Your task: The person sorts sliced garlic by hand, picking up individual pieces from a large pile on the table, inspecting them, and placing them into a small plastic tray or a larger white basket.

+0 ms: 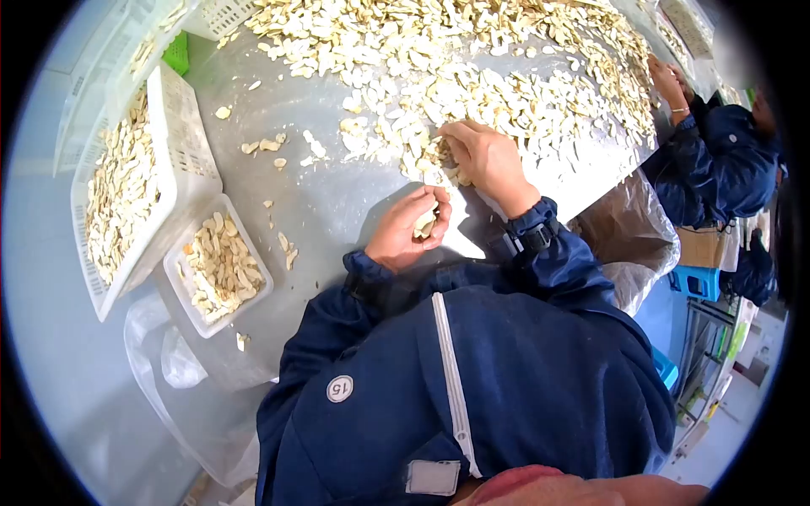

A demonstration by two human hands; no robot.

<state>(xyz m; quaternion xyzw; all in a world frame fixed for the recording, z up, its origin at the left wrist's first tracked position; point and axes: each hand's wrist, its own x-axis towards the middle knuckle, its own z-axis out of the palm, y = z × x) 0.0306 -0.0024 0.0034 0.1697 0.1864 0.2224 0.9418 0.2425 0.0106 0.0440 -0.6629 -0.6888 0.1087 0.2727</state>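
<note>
Pale, flat slices (506, 105) lie spread in a thick layer over the metal table (325, 198). My left hand (409, 228) is just above the table near its front edge, with the fingers curled around several pale slices (425, 221). To its right and farther in, my right hand (488, 162) reaches to the near border of the layer. Its fingers are bent down against the slices, and the fingertips are partly hidden, so what they hold cannot be made out.
At the left stand a large white basket (187, 126) of slices and a smaller white tray (268, 282) with more pieces. A clear plastic bag (633, 228) hangs at the right table edge. Another person (726, 160) in dark blue works at the far right, near blue stools (696, 282).
</note>
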